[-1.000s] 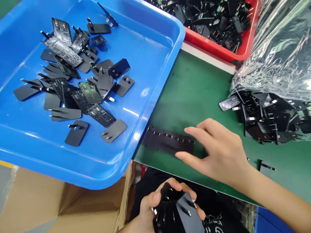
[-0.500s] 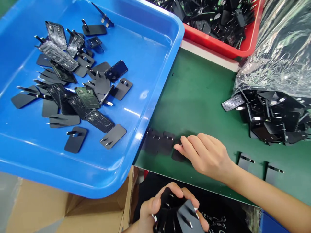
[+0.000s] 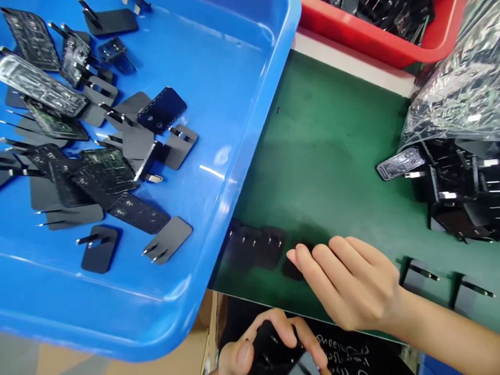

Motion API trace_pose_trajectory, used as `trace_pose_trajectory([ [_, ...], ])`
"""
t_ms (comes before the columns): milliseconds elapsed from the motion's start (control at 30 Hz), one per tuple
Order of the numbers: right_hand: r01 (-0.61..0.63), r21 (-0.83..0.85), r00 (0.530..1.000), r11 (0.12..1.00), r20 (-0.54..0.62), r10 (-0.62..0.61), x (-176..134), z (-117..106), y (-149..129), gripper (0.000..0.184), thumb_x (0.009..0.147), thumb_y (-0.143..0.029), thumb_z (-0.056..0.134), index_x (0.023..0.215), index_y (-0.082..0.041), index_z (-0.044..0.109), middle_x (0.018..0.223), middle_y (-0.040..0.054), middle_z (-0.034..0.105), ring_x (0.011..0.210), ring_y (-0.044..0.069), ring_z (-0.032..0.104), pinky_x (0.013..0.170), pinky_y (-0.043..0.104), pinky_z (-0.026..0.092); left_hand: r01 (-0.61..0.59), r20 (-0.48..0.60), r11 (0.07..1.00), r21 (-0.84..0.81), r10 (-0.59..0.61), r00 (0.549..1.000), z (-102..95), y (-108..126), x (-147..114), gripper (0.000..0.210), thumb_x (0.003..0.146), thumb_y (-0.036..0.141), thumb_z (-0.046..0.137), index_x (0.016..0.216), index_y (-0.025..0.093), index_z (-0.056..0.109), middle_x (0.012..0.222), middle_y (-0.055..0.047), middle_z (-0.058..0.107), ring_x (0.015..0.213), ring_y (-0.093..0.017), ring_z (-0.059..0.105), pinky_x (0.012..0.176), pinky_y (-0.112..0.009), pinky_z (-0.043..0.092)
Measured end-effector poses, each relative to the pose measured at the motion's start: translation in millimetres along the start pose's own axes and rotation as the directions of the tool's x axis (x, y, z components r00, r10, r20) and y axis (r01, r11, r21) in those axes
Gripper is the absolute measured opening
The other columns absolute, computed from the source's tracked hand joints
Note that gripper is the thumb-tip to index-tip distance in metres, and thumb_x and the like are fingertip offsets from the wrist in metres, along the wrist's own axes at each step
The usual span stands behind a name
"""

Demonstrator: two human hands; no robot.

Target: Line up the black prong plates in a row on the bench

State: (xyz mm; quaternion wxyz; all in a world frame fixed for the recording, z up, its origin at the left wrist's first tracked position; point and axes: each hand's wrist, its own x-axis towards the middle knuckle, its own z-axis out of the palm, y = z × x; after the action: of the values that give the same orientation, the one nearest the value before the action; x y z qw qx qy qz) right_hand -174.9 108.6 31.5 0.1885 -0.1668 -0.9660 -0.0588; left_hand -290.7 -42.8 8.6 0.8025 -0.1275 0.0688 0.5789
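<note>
My left hand (image 3: pixel 269 344) is low at the picture's bottom edge, fingers wrapped round several black plug plates (image 3: pixel 273 346) with metal pins; the lower part of this bunch is cut off. Over the green table, my right hand (image 3: pixel 351 281) has its fingers pressed together, thumb and forefinger tips at a dark plug plate (image 3: pixel 292 268) lying near the table edge. The fingers partly cover that plate. Just left of it a row of plug plates (image 3: pixel 269 250) lies pins up, in the blue tray's shadow.
A large blue tray (image 3: pixel 219 219) holds scattered plug plates (image 3: pixel 100 249). At the back stands a red bin (image 3: pixel 351 36) of black parts. On the right, a clear plastic bag (image 3: pixel 449 99) spills a pile of plug plates (image 3: pixel 464 192). Two single plates (image 3: pixel 420 281) lie beyond my right wrist.
The view has shifted closer, so the tray's contents appear further left. My right hand's fingers look straighter, still at the same plate. My left hand keeps its bunch of plates.
</note>
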Motion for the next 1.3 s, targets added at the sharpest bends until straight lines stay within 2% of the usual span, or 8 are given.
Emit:
trace_pose_trajectory([
  [267, -0.279, 0.449, 0.960, 0.849, 0.105, 0.260, 6, -2, -7, 0.004, 0.088, -0.009, 0.060, 0.085, -0.012, 0.062, 0.058, -0.0022, 0.053, 0.054, 0.011, 0.039, 0.050, 0.029, 0.032, -0.003, 0.003, 1.000, -0.002, 0.003, 1.000, -1.5, 0, -5, 0.031, 0.083, 0.048, 0.062, 0.104, 0.026, 0.068, 0.107, -0.002, 0.071, 0.097, -0.019, 0.068, 0.078, -0.024, 0.045],
  [433, -0.317, 0.370, 0.949, 0.873, 0.120, 0.293, 18, 5, -13, 0.019, 0.091, -0.012, 0.057, 0.108, -0.006, 0.061, 0.064, -0.0016, 0.059, 0.056, 0.010, 0.045, 0.052, 0.027, 0.037, -0.011, 0.052, 1.000, 0.006, 0.011, 0.999, -6.0, 0, -8, 0.032, 0.084, 0.048, 0.058, 0.107, 0.027, 0.067, 0.111, -0.003, 0.069, 0.099, -0.024, 0.068, 0.084, -0.032, 0.047],
  [833, -0.346, 0.331, 0.938, 0.878, 0.139, 0.317, 23, 2, -17, 0.011, 0.092, -0.013, 0.055, 0.083, -0.016, 0.061, 0.064, -0.0020, 0.061, 0.054, 0.009, 0.052, 0.053, 0.023, 0.039, -0.046, 0.096, 0.999, 0.002, 0.046, 0.994, -17.0, -6, -16, 0.032, 0.080, 0.051, 0.061, 0.101, 0.029, 0.066, 0.109, -0.004, 0.067, 0.098, -0.029, 0.068, 0.086, -0.043, 0.050],
  [1000, -0.602, 0.624, 0.793, 0.498, 0.394, 0.465, -11, -40, -19, 0.004, 0.089, -0.017, 0.060, 0.089, -0.021, 0.062, 0.063, -0.0051, 0.063, 0.051, 0.007, 0.056, 0.050, 0.018, 0.043, -0.058, 0.052, 0.998, -0.003, 0.058, 0.997, -9.3, -2, -27, 0.029, 0.084, 0.048, 0.059, 0.103, 0.027, 0.065, 0.109, -0.001, 0.067, 0.098, -0.023, 0.068, 0.083, -0.031, 0.051],
  [1100, -0.706, 0.708, 0.600, 0.018, 0.585, 0.546, -43, -52, -23, 0.018, 0.089, -0.033, 0.060, 0.075, -0.022, 0.058, 0.052, -0.0054, 0.055, 0.039, 0.009, 0.047, 0.038, 0.020, 0.036, -0.084, -0.014, 0.996, -0.032, 0.084, 0.996, 0.6, -1, -26, 0.026, 0.086, 0.045, 0.056, 0.105, 0.028, 0.065, 0.112, 0.000, 0.066, 0.102, -0.022, 0.065, 0.079, -0.033, 0.054],
  [1167, -0.627, 0.722, 0.454, -0.293, 0.644, 0.616, -57, -49, -24, 0.033, 0.083, -0.045, 0.064, 0.064, -0.022, 0.050, 0.046, -0.0062, 0.045, 0.036, 0.009, 0.037, 0.035, 0.022, 0.031, -0.100, -0.058, 0.994, -0.042, 0.098, 0.994, 9.3, -1, -14, 0.024, 0.088, 0.042, 0.055, 0.104, 0.028, 0.066, 0.114, -0.001, 0.067, 0.104, -0.023, 0.064, 0.076, -0.036, 0.056],
  [1233, -0.518, 0.758, 0.347, -0.397, 0.610, 0.712, -61, -39, -23, 0.039, 0.074, -0.051, 0.070, 0.061, -0.022, 0.048, 0.045, -0.0069, 0.039, 0.037, 0.009, 0.033, 0.036, 0.024, 0.030, -0.159, -0.126, 0.987, -0.001, 0.157, 0.979, 19.5, -4, 6, 0.024, 0.086, 0.041, 0.057, 0.101, 0.027, 0.068, 0.114, -0.002, 0.068, 0.103, -0.025, 0.066, 0.078, -0.039, 0.056],
  [1300, -0.453, 0.821, 0.298, -0.346, 0.505, 0.810, -55, -29, -22, 0.036, 0.071, -0.050, 0.073, 0.065, -0.021, 0.053, 0.047, -0.0060, 0.041, 0.041, 0.010, 0.037, 0.040, 0.024, 0.032, -0.283, -0.185, 0.955, 0.085, 0.294, 0.938, 30.7, -10, 32, 0.024, 0.082, 0.042, 0.062, 0.098, 0.025, 0.070, 0.111, -0.004, 0.070, 0.102, -0.027, 0.067, 0.085, -0.043, 0.055],
])
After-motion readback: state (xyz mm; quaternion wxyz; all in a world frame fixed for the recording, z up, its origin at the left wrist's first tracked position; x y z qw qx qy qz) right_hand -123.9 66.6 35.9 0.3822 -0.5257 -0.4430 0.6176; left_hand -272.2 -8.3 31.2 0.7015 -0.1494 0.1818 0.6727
